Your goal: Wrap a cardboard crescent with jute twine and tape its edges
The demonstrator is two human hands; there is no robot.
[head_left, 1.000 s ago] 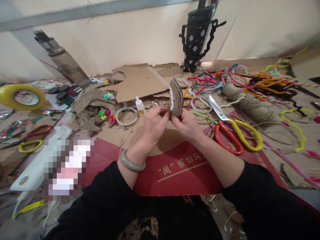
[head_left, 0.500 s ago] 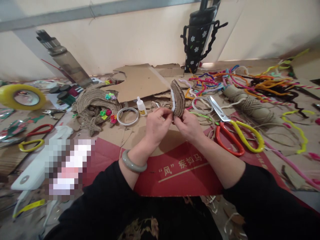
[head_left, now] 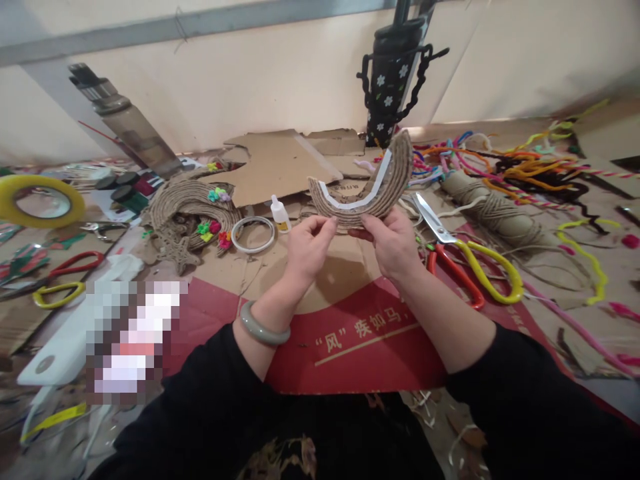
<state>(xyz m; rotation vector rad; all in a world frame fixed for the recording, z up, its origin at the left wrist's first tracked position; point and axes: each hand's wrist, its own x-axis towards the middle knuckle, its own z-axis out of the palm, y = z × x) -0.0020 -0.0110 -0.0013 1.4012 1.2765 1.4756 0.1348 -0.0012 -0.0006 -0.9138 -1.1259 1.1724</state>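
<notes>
left hand (head_left: 306,245): thumb and fingertips pressed together, pinching the lower left edge of the crescent piece (head_left: 395,175). a grey-green bangle (head_left: 263,325) sits on its wrist.

right hand (head_left: 393,243): fingers closed, pinching the bottom of the same crescent piece from the other side. the two hands are close together, fingertips almost meeting.

crescent piece: held off the counter (head_left: 550,267), just above and beyond both hands, curved like a u with its tips up. it is wrapped in brown twine, and a white strip (head_left: 361,201) runs along its inner curve. the right tip rises higher than the left.

near the right hand: scissors (head_left: 470,267) with one red and one yellow handle lie just to its outer side, blades pointing away. beyond them are a twine spool (head_left: 495,210) and a tangle of coloured pipe cleaners (head_left: 500,160).

near the left hand: a white tape ring (head_left: 253,233) and a small glue bottle (head_left: 280,213) lie just beyond it to its outer side. further out is a twine-wrapped moon shape (head_left: 193,203) with small bright flowers, and well apart a yellow tape roll (head_left: 40,200).

below both hands: a red cardboard sheet (head_left: 360,340) with pale lettering.

beyond the crescent piece: brown cardboard (head_left: 275,163) and a black flowered flask (head_left: 393,87).
</notes>
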